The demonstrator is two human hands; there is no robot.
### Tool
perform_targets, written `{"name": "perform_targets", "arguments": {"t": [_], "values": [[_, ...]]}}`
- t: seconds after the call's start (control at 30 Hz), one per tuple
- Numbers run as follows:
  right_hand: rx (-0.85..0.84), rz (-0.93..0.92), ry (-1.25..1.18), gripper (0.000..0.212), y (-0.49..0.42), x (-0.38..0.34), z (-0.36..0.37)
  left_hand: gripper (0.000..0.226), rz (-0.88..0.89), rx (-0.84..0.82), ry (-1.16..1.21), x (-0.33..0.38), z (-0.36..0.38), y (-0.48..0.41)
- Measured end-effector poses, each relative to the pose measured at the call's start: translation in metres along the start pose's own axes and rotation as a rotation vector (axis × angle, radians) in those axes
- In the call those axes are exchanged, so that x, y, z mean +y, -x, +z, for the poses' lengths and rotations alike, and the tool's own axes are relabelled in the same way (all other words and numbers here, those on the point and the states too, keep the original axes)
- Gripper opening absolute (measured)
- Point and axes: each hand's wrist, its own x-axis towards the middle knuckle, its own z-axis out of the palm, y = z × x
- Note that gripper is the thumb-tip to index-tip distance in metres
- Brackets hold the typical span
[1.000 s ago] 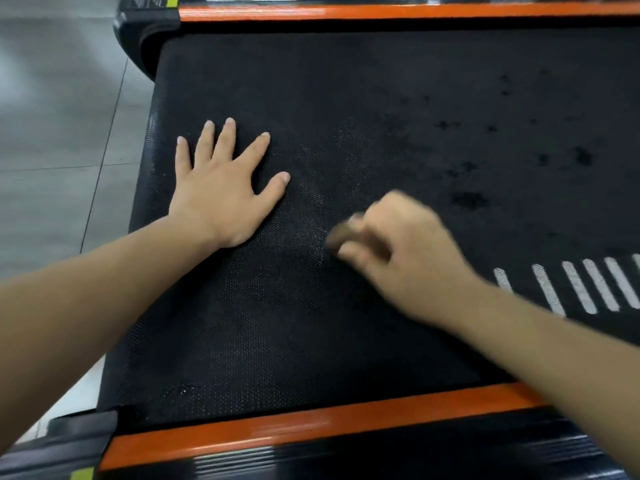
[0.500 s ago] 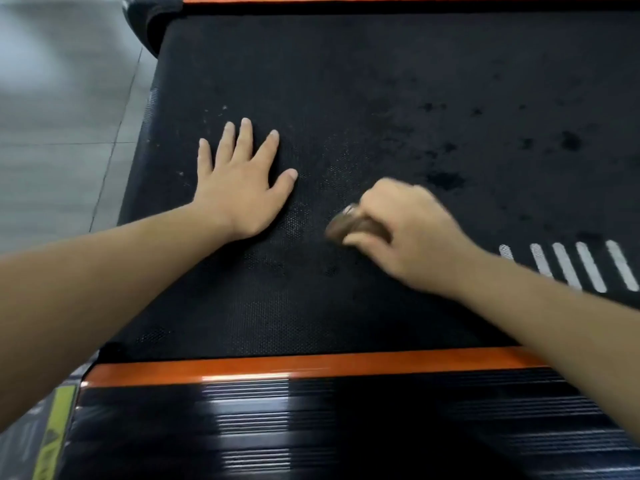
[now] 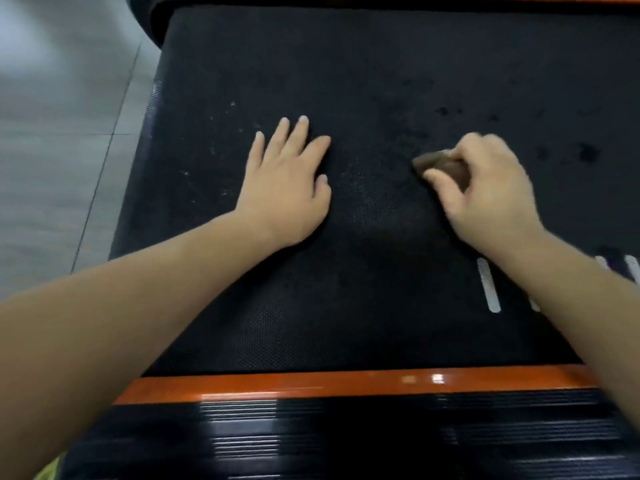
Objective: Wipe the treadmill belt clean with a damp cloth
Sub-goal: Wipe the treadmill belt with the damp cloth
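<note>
Both of my hands are down on the treadmill belt. My left hand lies flat, palm down, fingers straight and slightly spread, holding nothing. My right hand is curled around a small brown cloth, thumb below and fingers over it; only the cloth's leading end shows past my fingertips, pressed to the belt. That cloth sits to the right of my left hand, well apart from it. Dark spots mark the belt beyond my right hand. White stripes lie beside my right forearm. An orange side rail borders the belt's near edge.
</note>
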Motion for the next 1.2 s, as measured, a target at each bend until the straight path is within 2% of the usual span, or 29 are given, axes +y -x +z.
{"name": "perform_targets", "arguments": {"t": [0.07, 0.13, 0.17, 0.2, 0.27, 0.33, 0.37, 0.43, 0.53, 0.57, 0.6, 0.67, 0.7, 0.73, 0.77, 0.83, 0.9, 0.93, 0.97, 1.07, 1.1, 1.13, 1.2], "values": [[-0.085, -0.169, -0.061, 0.016, 0.031, -0.029, -0.002, 0.057, -0.018, -0.010, 0.040, 0.006, 0.003, -0.003], [-0.245, -0.346, -0.108, 0.023, 0.055, -0.039, -0.003, 0.057, -0.040, -0.022, 0.053, 0.010, 0.000, -0.006], [-0.273, -0.374, -0.093, 0.029, 0.049, -0.031, -0.004, 0.058, -0.026, -0.017, 0.038, 0.010, -0.003, -0.007], [-0.240, -0.348, -0.049, 0.031, 0.033, -0.021, -0.004, 0.058, 0.010, -0.006, 0.015, 0.010, -0.005, -0.008], [-0.091, -0.123, 0.011, 0.032, -0.012, 0.004, -0.002, 0.059, 0.072, 0.000, -0.018, 0.009, -0.007, -0.009], [0.015, 0.094, -0.005, 0.029, -0.037, 0.023, -0.001, 0.058, 0.043, -0.025, 0.003, 0.014, -0.005, -0.019], [0.031, 0.116, -0.022, 0.027, -0.034, 0.023, 0.002, 0.058, -0.004, -0.043, 0.030, 0.018, -0.003, -0.026], [-0.025, -0.046, -0.073, 0.023, -0.007, -0.001, 0.004, 0.055, -0.110, -0.059, 0.081, 0.028, -0.001, -0.041], [-0.255, -0.307, -0.112, 0.029, 0.020, -0.009, -0.002, 0.052, -0.174, -0.042, 0.130, 0.039, 0.005, -0.053], [-0.232, -0.335, -0.061, 0.031, 0.006, 0.001, -0.002, 0.053, -0.173, -0.021, 0.118, 0.038, 0.009, -0.051], [-0.158, -0.312, -0.019, 0.032, -0.016, 0.013, 0.000, 0.055, -0.163, 0.000, 0.082, 0.037, 0.013, -0.048], [-0.042, -0.110, -0.002, 0.030, -0.070, 0.039, 0.001, 0.061, -0.135, 0.025, -0.005, 0.037, 0.020, -0.043], [-0.032, 0.004, -0.021, 0.028, -0.086, 0.042, 0.001, 0.063, -0.131, 0.033, -0.028, 0.038, 0.022, -0.042], [-0.024, 0.041, -0.024, 0.027, -0.090, 0.041, 0.007, 0.063, -0.132, 0.035, -0.041, 0.039, 0.024, -0.042], [-0.031, 0.021, -0.024, 0.027, -0.081, 0.031, 0.011, 0.063, -0.133, 0.032, -0.051, 0.040, 0.025, -0.043], [-0.111, -0.164, -0.092, 0.026, -0.048, 0.006, 0.012, 0.063, -0.135, 0.030, -0.072, 0.041, 0.026, -0.044], [-0.248, -0.276, -0.156, 0.027, -0.032, 0.004, 0.005, 0.063, -0.144, 0.033, -0.085, 0.039, 0.026, -0.043], [-0.238, -0.309, -0.112, 0.029, -0.042, 0.011, 0.004, 0.063, -0.148, 0.035, -0.092, 0.039, 0.026, -0.042], [-0.178, -0.298, -0.066, 0.029, -0.060, 0.018, 0.005, 0.063, -0.148, 0.035, -0.096, 0.039, 0.026, -0.042], [-0.040, 0.016, -0.035, 0.028, -0.111, 0.036, 0.008, 0.063, -0.142, 0.034, -0.101, 0.041, 0.025, -0.042], [-0.018, 0.052, -0.033, 0.028, -0.110, 0.032, 0.014, 0.063, -0.144, 0.038, -0.105, 0.040, 0.025, -0.042], [-0.014, 0.011, -0.020, 0.027, -0.101, 0.023, 0.019, 0.063, -0.147, 0.040, -0.108, 0.040, 0.026, -0.042], [-0.103, -0.187, -0.076, 0.025, -0.070, 0.007, 0.021, 0.064, -0.149, 0.039, -0.113, 0.040, 0.027, -0.042]]}}
